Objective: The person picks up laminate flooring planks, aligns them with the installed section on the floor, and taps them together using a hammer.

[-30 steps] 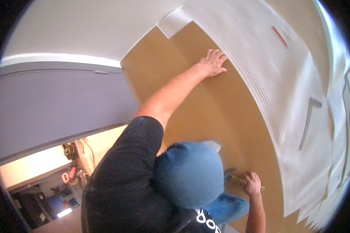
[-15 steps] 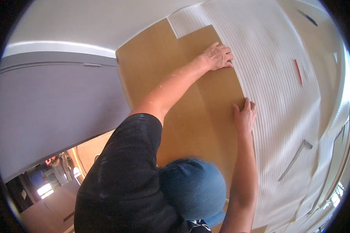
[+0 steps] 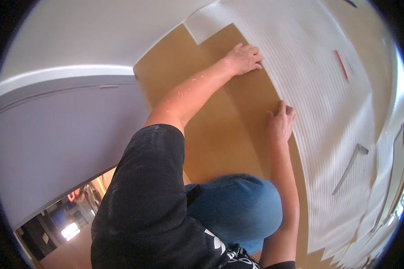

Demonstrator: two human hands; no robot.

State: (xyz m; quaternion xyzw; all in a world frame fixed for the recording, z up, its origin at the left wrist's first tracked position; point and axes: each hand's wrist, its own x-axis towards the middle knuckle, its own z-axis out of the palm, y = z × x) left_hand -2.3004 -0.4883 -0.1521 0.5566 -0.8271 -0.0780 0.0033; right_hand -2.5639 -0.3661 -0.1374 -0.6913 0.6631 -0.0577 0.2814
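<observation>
My left hand [image 3: 243, 60] rests open on the tan board flooring [image 3: 215, 125], its slightly bent, parted fingers at the board's edge beside white ribbed underlay [image 3: 323, 125]. My right hand [image 3: 281, 120] lies lower down along that edge, open, fingertips at the seam and thumb on the board. A red pencil-like stick [image 3: 341, 64] and a metal square [image 3: 346, 170] lie on the underlay to the right. My bent blue-jeaned knee [image 3: 233, 206] is below both hands, between my forearms.
A grey door-like panel [image 3: 63, 134] stands at the left, below white skirting [image 3: 63, 71] and a pale wall [image 3: 85, 31]. Tools [image 3: 78, 197] show through the gap at lower left. A dark slim object [image 3: 351, 3] lies beyond the underlay at top right.
A second ago my right hand was low down at a small tool; it has moved up onto the board's edge. My left hand stays near that edge, and my knee has shifted right.
</observation>
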